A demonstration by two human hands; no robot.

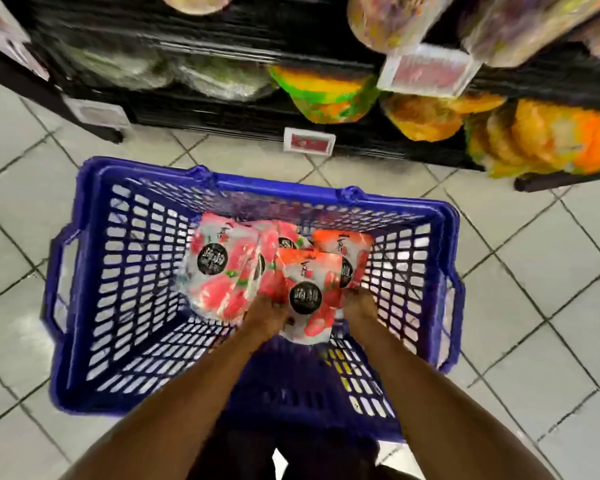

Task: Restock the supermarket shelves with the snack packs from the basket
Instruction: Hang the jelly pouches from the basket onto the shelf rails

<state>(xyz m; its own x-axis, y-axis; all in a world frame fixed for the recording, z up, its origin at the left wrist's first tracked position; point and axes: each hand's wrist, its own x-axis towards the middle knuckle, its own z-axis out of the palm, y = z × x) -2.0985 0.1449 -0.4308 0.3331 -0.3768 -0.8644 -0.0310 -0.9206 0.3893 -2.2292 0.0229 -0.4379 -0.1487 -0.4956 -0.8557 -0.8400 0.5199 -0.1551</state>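
A blue plastic basket stands on the tiled floor below me. Inside it lie several red and white snack packs with round black labels, such as one pack at the left of the pile. Both my arms reach down into the basket. My left hand and my right hand grip the two sides of the nearest snack pack, which sits on top of the pile. My fingers are partly hidden behind the pack.
Dark shelves run along the top of the view, holding orange and yellow bags, a green and orange bag and clear bags. Price tags hang on the shelf edges. Grey floor tiles surround the basket.
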